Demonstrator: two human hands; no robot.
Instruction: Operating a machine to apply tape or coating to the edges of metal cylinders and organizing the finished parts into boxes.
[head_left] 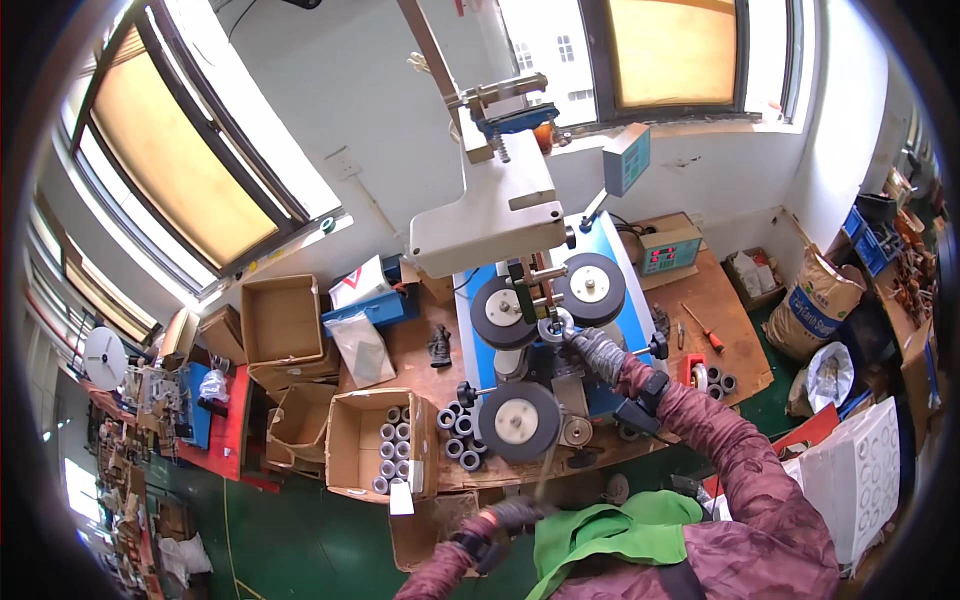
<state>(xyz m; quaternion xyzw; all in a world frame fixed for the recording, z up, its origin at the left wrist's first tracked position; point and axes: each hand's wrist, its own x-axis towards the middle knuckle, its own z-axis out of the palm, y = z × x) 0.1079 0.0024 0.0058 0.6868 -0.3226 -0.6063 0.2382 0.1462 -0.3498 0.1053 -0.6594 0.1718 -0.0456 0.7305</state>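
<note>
My right hand (598, 354), in a dark grey glove, reaches into the middle of a machine with several black wheels. Its fingers are closed at a small metal ring (551, 328) that sits between two black wheels (592, 287) (502, 312). A third black wheel (516, 421) lies nearer to me. My left hand (517, 514), also gloved, is low in front of the bench edge, beside the green apron (620, 535). Its fingers are too small and blurred to show whether they hold anything. Over the ring hangs the machine's white head (490, 215).
Left of the machine stands a cardboard box (345, 440) with grey rings in it; several loose rings (462, 437) lie beside it. On the right of the wooden bench are a screwdriver (703, 327), more rings (716, 380) and a control box with a display (670, 255).
</note>
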